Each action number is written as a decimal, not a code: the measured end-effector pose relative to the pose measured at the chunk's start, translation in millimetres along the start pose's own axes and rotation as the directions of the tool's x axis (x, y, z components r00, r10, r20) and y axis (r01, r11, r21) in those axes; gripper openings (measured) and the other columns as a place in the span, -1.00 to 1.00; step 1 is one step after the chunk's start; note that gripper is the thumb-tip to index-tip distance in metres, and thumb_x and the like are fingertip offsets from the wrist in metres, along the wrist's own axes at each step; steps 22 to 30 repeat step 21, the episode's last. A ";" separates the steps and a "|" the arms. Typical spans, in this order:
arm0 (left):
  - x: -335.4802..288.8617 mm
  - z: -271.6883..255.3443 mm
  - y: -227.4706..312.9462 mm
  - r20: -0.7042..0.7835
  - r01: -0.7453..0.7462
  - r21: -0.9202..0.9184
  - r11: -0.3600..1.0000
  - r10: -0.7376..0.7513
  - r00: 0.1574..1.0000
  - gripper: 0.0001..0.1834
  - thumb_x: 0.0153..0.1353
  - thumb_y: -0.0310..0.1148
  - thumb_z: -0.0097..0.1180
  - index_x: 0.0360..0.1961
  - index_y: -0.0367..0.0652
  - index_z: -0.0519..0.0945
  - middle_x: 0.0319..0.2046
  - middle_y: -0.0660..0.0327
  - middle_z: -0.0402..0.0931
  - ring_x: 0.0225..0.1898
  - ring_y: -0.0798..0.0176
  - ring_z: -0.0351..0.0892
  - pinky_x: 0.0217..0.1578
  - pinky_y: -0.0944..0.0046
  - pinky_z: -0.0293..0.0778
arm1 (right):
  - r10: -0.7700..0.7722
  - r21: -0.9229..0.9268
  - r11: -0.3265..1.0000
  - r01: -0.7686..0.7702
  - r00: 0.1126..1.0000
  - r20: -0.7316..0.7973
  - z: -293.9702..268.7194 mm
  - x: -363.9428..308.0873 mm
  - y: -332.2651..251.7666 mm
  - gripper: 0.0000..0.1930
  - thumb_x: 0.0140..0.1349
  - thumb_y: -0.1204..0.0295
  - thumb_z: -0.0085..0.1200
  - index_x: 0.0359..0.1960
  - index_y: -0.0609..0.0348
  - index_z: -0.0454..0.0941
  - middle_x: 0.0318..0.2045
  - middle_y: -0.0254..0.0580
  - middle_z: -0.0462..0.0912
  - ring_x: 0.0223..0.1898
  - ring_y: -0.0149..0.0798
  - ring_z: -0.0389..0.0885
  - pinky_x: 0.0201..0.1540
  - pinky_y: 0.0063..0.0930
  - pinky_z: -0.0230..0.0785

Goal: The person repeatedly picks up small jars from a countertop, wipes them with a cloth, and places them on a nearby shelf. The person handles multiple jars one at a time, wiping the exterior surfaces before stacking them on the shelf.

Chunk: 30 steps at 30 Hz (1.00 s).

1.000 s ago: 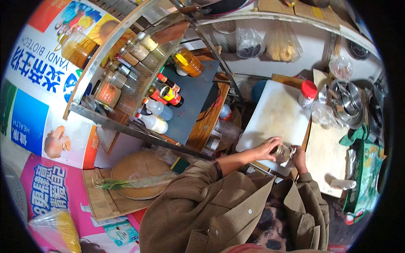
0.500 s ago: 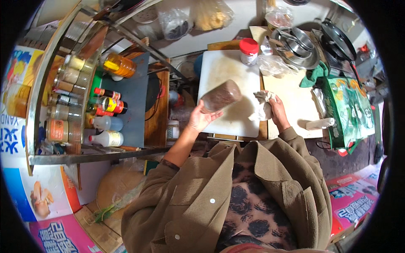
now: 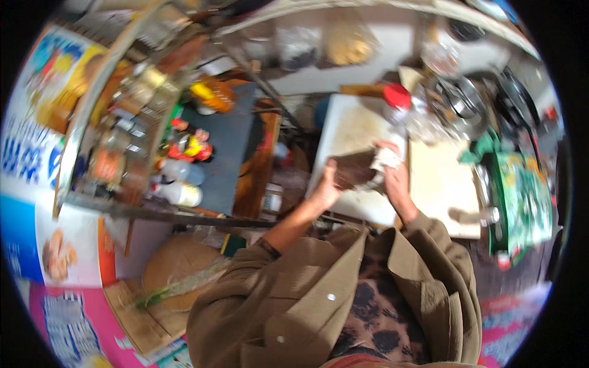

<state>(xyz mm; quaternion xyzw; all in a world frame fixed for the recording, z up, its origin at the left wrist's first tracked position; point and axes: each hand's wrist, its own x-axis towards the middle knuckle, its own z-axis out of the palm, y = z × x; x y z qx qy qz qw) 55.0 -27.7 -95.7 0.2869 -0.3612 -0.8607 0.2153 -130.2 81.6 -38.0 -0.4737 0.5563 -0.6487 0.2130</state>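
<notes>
My left hand (image 3: 327, 189) grips one end of a jar (image 3: 353, 171) with dark brown contents, held on its side above a white cutting board (image 3: 343, 122). At the jar's other end, my right hand (image 3: 396, 175) presses a crumpled white cloth or tissue (image 3: 386, 158) against it. Blur hides whether that end has a lid. Just beyond my right hand, a small container with a red lid (image 3: 397, 96) stands at the board's far right corner.
Left, a metal-framed rack (image 3: 110, 208) holds spice jars, with several sauce bottles (image 3: 190, 147) beside it. Steel bowls (image 3: 460, 107), a pan (image 3: 515, 98) and a green bag (image 3: 521, 202) crowd the right. Filled plastic bags (image 3: 350, 46) hang at the back.
My right hand has brought the white cloth over to the jar, and they now touch. The jar has tipped level. The whole view has shifted and is blurred.
</notes>
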 end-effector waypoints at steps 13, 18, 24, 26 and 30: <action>-29.9 97.3 179.3 0.368 -0.643 0.659 0.389 0.580 0.727 -0.11 0.01 0.05 0.35 0.25 -0.06 0.17 0.05 0.09 0.27 0.18 0.03 0.35 0.25 -0.05 0.35 | 0.738 0.553 0.289 -0.781 0.550 0.392 11.8 -47.5 87.7 -0.56 0.56 0.09 -0.20 0.16 0.24 0.37 -0.17 0.01 0.63 -0.15 -0.07 0.68 0.03 -0.13 0.60; -48.3 90.4 319.1 0.317 -0.587 0.803 0.105 0.758 0.570 -0.08 0.01 -0.10 0.52 0.21 -0.12 0.14 0.05 0.05 0.39 0.14 0.07 0.44 0.22 0.01 0.40 | 0.772 0.686 0.202 -0.699 0.545 0.328 -12.9 -54.6 121.9 -0.60 0.56 0.12 -0.19 0.15 0.18 0.39 -0.10 0.05 0.61 -0.07 -0.03 0.63 0.06 -0.01 0.53; -65.9 79.6 400.1 0.000 -0.192 0.975 0.109 0.868 0.496 -0.25 0.13 -0.08 0.45 0.19 -0.09 0.28 0.16 -0.07 0.41 0.20 0.05 0.44 0.27 -0.01 0.39 | 0.758 0.648 0.207 -0.733 0.539 0.368 -22.3 -67.1 153.6 -0.58 0.53 0.09 -0.12 0.20 0.13 0.36 -0.03 -0.05 0.61 -0.01 -0.01 0.61 0.11 0.13 0.47; -65.9 79.6 400.1 0.000 -0.192 0.975 0.109 0.868 0.496 -0.25 0.13 -0.08 0.45 0.19 -0.09 0.28 0.16 -0.07 0.41 0.20 0.05 0.44 0.27 -0.01 0.39 | 0.758 0.648 0.207 -0.733 0.539 0.368 -22.3 -67.1 153.6 -0.58 0.53 0.09 -0.12 0.20 0.13 0.36 -0.03 -0.05 0.61 -0.01 -0.01 0.61 0.11 0.13 0.47; -65.9 79.6 400.1 0.000 -0.192 0.975 0.109 0.868 0.496 -0.25 0.13 -0.08 0.45 0.19 -0.09 0.28 0.16 -0.07 0.41 0.20 0.05 0.44 0.27 -0.01 0.39 | 0.758 0.648 0.207 -0.733 0.539 0.368 -22.3 -67.1 153.6 -0.58 0.53 0.09 -0.12 0.20 0.13 0.36 -0.03 -0.05 0.61 -0.01 -0.01 0.61 0.11 0.13 0.47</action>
